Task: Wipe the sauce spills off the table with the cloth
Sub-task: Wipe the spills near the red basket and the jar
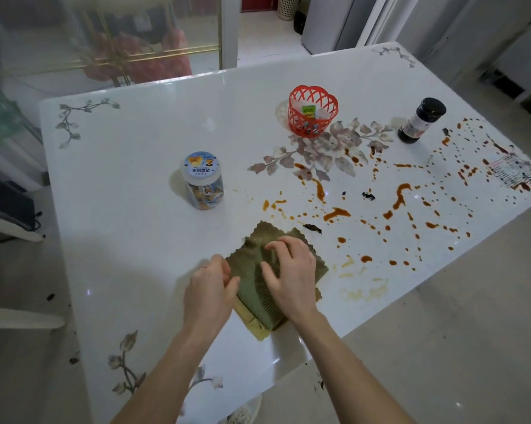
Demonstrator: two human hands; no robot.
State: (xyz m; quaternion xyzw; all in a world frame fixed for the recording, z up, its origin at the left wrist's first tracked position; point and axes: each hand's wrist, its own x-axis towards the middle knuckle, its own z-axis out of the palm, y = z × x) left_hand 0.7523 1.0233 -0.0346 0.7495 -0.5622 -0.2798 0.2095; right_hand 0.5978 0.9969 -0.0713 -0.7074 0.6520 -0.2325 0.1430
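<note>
The green cloth (258,280) lies flat near the desk's (129,240) front edge. My right hand (291,270) presses on top of it with fingers spread, and my left hand (210,289) pinches its left edge. Orange-brown sauce spills (398,194) spatter the desk from just beyond the cloth out to the right edge. Farther back stand a clear snack jar (202,182), a red basket (313,111) and a dark bottle (421,120).
</note>
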